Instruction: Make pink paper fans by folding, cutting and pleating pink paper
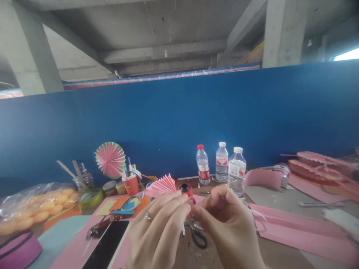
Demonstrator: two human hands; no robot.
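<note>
In the head view my left hand (162,224), with a ring on one finger, is closed with its back toward me. Pink pleated paper (163,185) fans out just beyond its fingers, and the lower part is hidden behind them. My right hand (228,220) pinches thumb and index finger together close to the left fingertips. Something small and reddish shows at the pinch, too blurred to name. Directly beyond the hands is a round red object with a black centre (185,189). Scissors with dark handles (199,239) lie on the table below the hands.
A phone (108,244) lies at the left, near a bag of orange balls (42,207) and a red cup of tools (131,185). A finished paper fan (110,160) stands behind. Water bottles (221,162) line the blue partition (174,123). Pink paper strips (303,231) lie right.
</note>
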